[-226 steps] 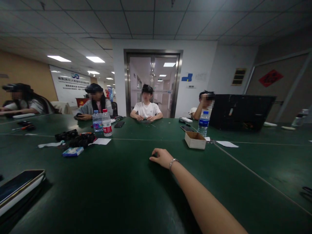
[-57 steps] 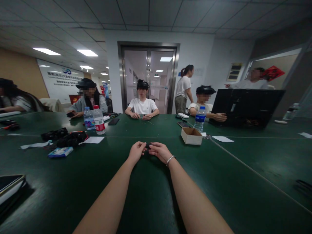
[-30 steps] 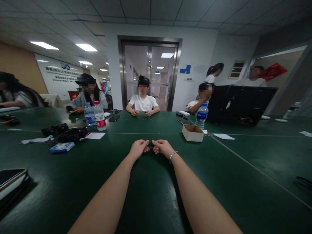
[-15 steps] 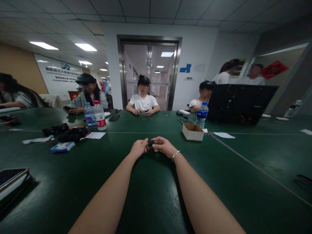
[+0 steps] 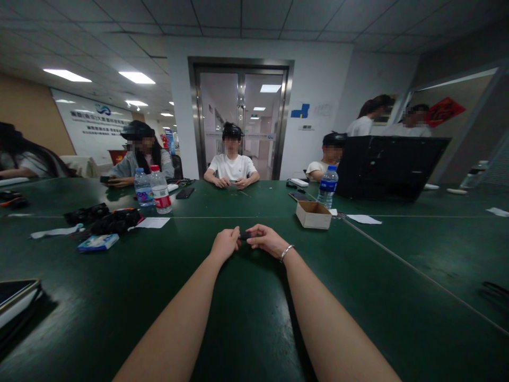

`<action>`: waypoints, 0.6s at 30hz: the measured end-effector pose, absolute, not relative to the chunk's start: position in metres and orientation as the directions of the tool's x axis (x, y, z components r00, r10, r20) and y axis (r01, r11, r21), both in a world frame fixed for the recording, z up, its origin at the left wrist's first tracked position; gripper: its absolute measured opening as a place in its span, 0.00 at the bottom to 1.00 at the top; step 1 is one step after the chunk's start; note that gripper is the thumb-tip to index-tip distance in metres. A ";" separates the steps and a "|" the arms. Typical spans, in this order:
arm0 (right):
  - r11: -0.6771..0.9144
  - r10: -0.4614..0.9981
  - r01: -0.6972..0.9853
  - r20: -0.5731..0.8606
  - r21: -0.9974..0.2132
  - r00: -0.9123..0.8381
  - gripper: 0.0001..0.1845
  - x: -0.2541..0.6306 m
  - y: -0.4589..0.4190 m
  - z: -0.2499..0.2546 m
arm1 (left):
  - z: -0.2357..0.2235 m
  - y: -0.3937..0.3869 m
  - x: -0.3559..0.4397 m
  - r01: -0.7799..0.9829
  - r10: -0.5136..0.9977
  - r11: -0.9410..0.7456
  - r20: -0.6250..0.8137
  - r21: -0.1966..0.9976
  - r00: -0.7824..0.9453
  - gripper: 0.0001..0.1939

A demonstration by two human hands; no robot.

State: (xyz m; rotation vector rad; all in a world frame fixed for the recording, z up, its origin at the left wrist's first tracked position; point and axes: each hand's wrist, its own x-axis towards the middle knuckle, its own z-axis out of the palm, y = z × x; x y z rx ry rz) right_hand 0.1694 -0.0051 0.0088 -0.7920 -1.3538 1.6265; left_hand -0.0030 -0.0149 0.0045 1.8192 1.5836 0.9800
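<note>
Both my arms stretch forward over the dark green table (image 5: 246,318). My left hand (image 5: 225,245) and my right hand (image 5: 267,241) meet at the middle, fingers curled. Between the fingertips sits a small dark object (image 5: 244,235), pinched from both sides; its shape is too small to make out. A bracelet circles my right wrist. An open cardboard box (image 5: 313,214) lies just beyond my right hand.
Two water bottles (image 5: 159,190) and dark gear (image 5: 115,221) lie at the left, with a blue packet (image 5: 97,242). A phone (image 5: 16,294) lies near the left edge. A bottle (image 5: 327,187) and black laptop (image 5: 387,167) stand at the right. Several people sit across the table.
Early on only my right hand rested on the table; my left hand has joined it. Over the last second both hands stay together on the small object, shifting slightly.
</note>
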 end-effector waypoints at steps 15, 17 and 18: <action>-0.133 0.934 -0.214 -0.050 -0.968 -0.353 0.14 0.166 -0.003 0.012 | 0.001 -0.010 -0.001 0.214 0.980 -0.201 0.195 0.956 0.048 0.22; -0.137 0.938 -0.247 -0.045 -0.959 -0.343 0.15 0.167 -0.002 0.010 | 0.002 -0.011 -0.001 0.145 0.983 -0.182 0.176 0.972 0.055 0.22; -0.138 0.940 -0.260 -0.043 -0.956 -0.339 0.14 0.167 -0.002 0.010 | 0.003 -0.011 -0.002 0.122 0.983 -0.177 0.170 0.977 0.068 0.22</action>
